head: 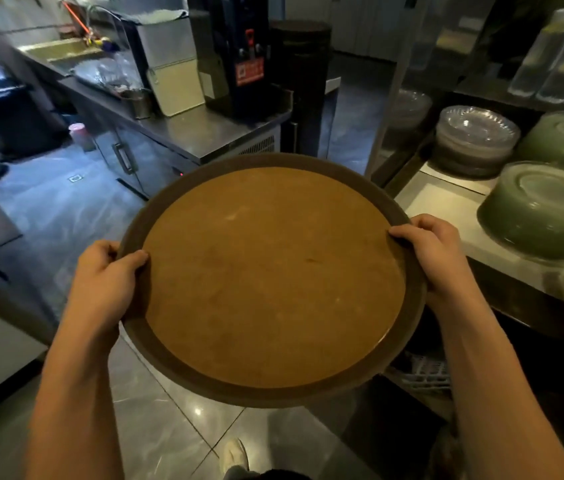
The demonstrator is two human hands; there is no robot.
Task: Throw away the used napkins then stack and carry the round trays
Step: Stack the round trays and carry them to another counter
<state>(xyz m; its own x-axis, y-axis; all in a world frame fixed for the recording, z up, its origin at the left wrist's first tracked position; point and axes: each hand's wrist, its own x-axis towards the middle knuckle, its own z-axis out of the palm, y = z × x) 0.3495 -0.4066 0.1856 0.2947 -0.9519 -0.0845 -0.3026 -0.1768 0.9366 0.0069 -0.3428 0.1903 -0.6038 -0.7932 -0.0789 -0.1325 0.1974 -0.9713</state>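
A large round brown tray [273, 275] with a darker rim is held level in front of me, above the tiled floor. My left hand [102, 282] grips its left rim, thumb on top. My right hand [436, 254] grips the right rim the same way. The tray's top is bare, with no napkins on it. Whether more trays are stacked under it is hidden. A tall dark stack of round trays [299, 64] stands ahead beyond the counter's end.
A steel counter [204, 133] with a black dispenser [239, 53] and a metal cup [140, 103] runs along the left. Shelves on the right hold stacked glass plates [474, 140] and green bowls [543, 209]. A black bin [6, 112] stands far left. My shoe [235, 455] is on the floor.
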